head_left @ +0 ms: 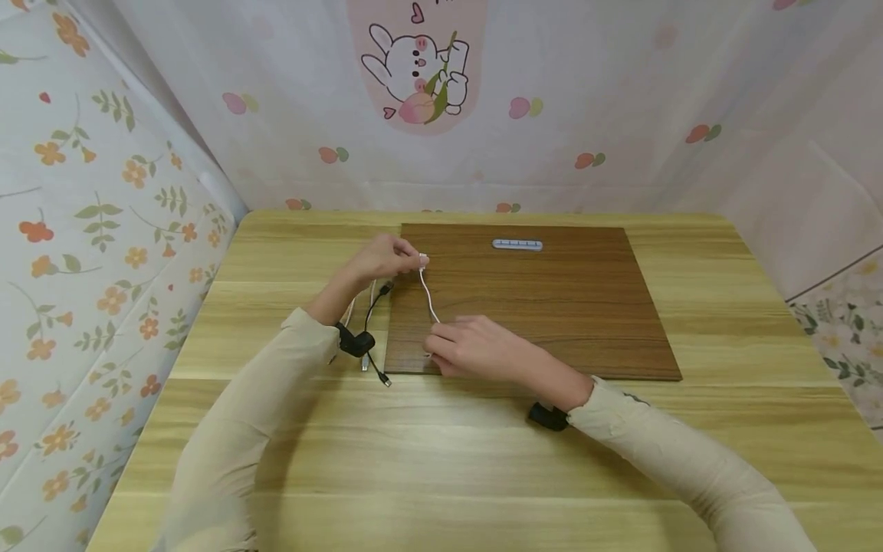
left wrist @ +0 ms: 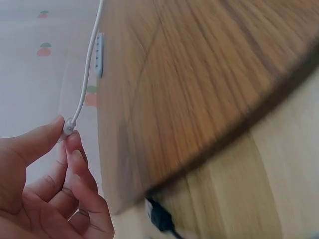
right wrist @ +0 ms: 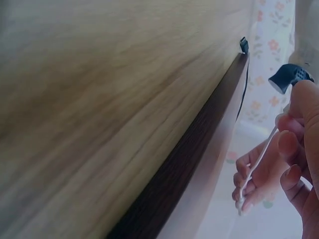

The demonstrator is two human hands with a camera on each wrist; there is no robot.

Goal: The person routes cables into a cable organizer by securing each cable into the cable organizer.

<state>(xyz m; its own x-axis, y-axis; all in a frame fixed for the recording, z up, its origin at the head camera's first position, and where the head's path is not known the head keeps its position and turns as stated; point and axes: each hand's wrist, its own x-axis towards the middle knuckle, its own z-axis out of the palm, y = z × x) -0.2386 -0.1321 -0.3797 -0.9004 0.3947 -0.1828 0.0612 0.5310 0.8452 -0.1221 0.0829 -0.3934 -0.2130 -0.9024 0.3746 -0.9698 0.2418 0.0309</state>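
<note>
My left hand (head_left: 386, 257) pinches the white plug (left wrist: 68, 128) of a thin white cable (head_left: 429, 295) between thumb and fingertips, over the left side of a brown wood-grain board (head_left: 552, 307). The cable runs from that plug down to my right hand (head_left: 476, 347), whose curled fingers grip it over the board's front left part. In the right wrist view, the cable (right wrist: 259, 159) stretches between both hands. The end inside my right fingers is mostly hidden.
Left of the board lie a black cable (head_left: 368, 313) with USB plugs and a pale USB plug (head_left: 365, 363), partly under my left wrist. A light blue-grey slotted strip (head_left: 517, 244) sits near the board's back edge. Patterned cloth (head_left: 297, 115) hangs behind the wooden table (head_left: 386, 475).
</note>
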